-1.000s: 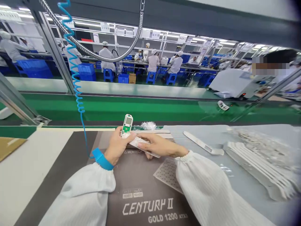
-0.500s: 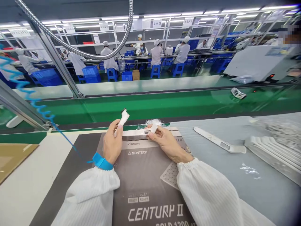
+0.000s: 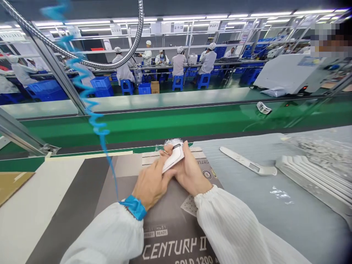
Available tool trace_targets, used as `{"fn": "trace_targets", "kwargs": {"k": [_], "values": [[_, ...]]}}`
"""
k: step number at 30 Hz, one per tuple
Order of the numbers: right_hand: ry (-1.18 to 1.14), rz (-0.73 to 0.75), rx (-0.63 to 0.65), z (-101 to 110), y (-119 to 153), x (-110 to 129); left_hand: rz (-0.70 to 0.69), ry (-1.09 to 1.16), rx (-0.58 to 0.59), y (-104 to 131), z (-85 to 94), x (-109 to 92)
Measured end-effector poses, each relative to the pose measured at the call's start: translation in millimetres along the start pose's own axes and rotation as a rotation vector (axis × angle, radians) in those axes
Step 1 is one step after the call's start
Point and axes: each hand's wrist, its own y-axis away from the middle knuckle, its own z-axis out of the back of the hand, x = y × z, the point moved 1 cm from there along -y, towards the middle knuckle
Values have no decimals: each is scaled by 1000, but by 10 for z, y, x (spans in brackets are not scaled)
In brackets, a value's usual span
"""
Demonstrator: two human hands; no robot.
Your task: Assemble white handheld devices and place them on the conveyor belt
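Note:
Both hands meet around a white plastic part (image 3: 173,160) with a dark slot or insert near its upper end. My left hand (image 3: 152,180), with a blue wrist strap (image 3: 135,207), grips its lower end from the left. My right hand (image 3: 192,172) cups it from the right, its fingers partly behind it. The rest of the part is hidden by the hands. Under them lies a dark printed cardboard sheet (image 3: 165,216) marked CENTURY II. Crumpled clear plastic film (image 3: 174,142) sits just beyond the fingers.
To the right, a similar long white part (image 3: 247,161) lies on the grey mat, near a stack of white parts (image 3: 310,179) and clear bags (image 3: 324,154). A coiled blue cord (image 3: 95,113) hangs at left. A green conveyor belt (image 3: 165,123) runs across behind.
The hands have come together, and the white part has turned from lying level between them to slanting upward with one end toward me. The coiled cord has swung right in view.

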Motion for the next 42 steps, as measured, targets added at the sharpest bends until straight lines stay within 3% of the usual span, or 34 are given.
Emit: {"fn": "trace_targets", "kwargs": {"k": [2,5,7,9,13,19,22,25,28,31,35,39,42], "values": [[-129,-74,-79,-19,21,8,-5,-181,128,4,-28,-90],[-136,-112,-67,-17,35,66,-4,-296,174,-16,-3,-93],[-70,-133,34,-16,38,83,55,-276,132,-26,37,-11],[8,-127,167,-26,47,53,90,-207,5,-22,73,83],[92,-89,299,-65,89,-116,-18,-65,-270,10,65,133],[105,-36,242,-75,90,-221,-16,-88,-333,11,-20,-32],[144,-63,218,-25,40,-194,-1,-34,-261,-10,2,-13],[146,-37,128,50,-24,-174,63,-8,-128,-15,95,137],[152,-6,54,108,-70,-163,273,64,-72,-40,292,394],[202,-18,33,127,-73,-153,458,150,-143,-206,568,701],[241,-19,53,119,-43,-138,646,-96,-308,-661,875,1122],[231,-33,62,120,-35,-133,732,-195,-330,-983,952,1417],[225,-44,89,123,-41,-135,741,-251,-343,-965,928,1461]]}}
